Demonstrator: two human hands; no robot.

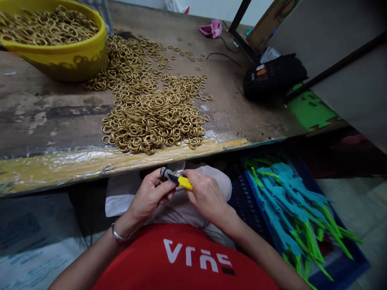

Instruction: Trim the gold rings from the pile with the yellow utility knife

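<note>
Two hands are meeting just below the workbench's [60,165] near edge, the right hand [207,195] gripping a yellow-handled knife [184,182], the left hand [150,194] pinching its grey tip, nearer than the brass-ring heap [154,117].

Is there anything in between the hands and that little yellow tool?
Nothing visible. The right hand holds the yellow-handled tool straight by its handle, and the left hand pinches at its dark front end. Whether it also holds something small is too tiny to tell.
</note>
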